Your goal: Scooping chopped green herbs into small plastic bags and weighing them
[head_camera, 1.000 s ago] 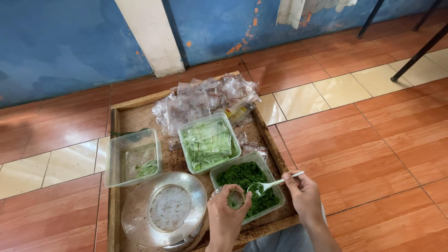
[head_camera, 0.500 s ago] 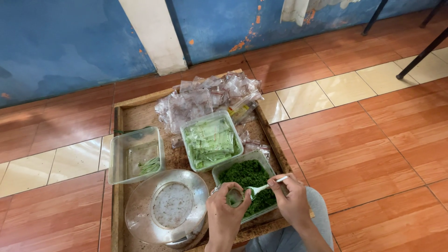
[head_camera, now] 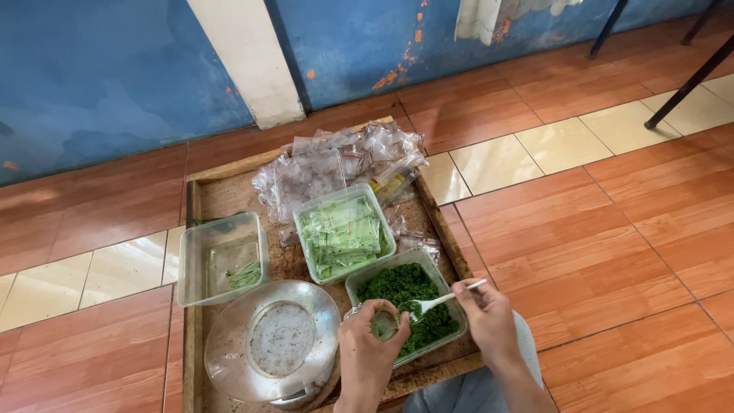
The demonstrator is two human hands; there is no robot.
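Head view: bags behind tubs

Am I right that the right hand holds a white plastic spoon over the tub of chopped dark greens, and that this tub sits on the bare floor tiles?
Not quite. In the head view the right hand does hold the white plastic spoon over the tub of chopped dark greens, but that tub sits on the wooden tray, not on bare floor tiles.
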